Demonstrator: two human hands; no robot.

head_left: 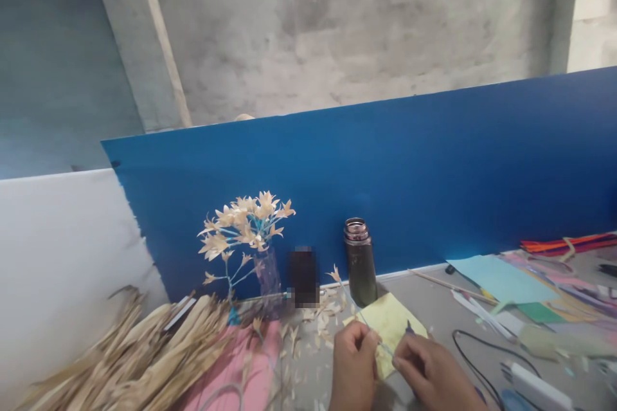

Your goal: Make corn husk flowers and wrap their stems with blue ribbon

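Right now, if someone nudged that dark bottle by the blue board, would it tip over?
Probably fairly easily: the dark bottle stands upright, tall and narrow on the table. It looks open-topped, so any contents might spill. Once down, its round body would likely roll.

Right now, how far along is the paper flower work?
Done: a vase already holds a spray of cream paper flowers. In hand: the left hand and right hand pinch a thin stem over yellow paper. Left: loose petals and a pile of dried strips.
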